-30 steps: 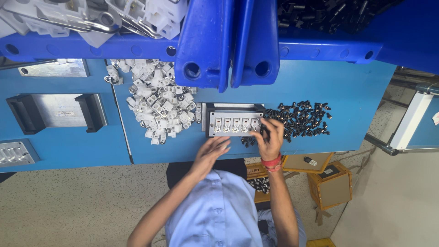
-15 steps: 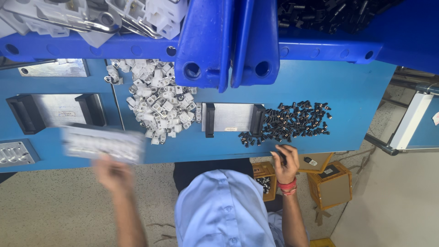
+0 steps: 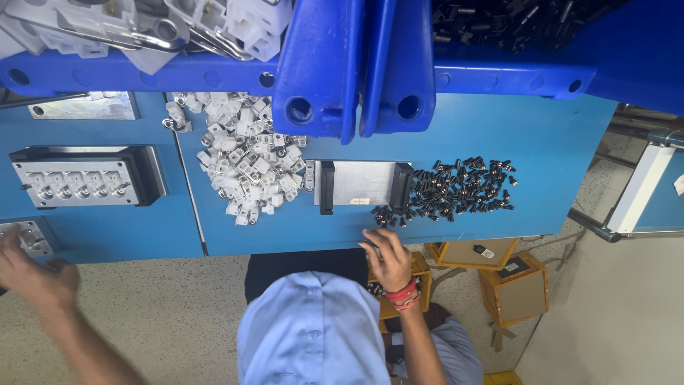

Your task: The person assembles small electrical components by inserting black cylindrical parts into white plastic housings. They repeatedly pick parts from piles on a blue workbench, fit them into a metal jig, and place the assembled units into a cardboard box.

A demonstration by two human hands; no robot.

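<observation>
Blue table seen from above, with bins overhanging its upper edge. At centre lies an empty metal fixture, flanked by white clips to its left and black pins to its right; this layout appears to keep both kinds of part within short reach of the fixture. At left of the frame a loaded fixture sits on a separate panel, probably set aside from the working spot. The right hand, lower centre, rests at the table's near edge just below the pins, fingers loosely curled and partly open, holding nothing that can be seen; its fingertips are near the lowest pins. The left hand, lower left, is blurred and near a metal block; whether it is open or gripping cannot be told.
</observation>
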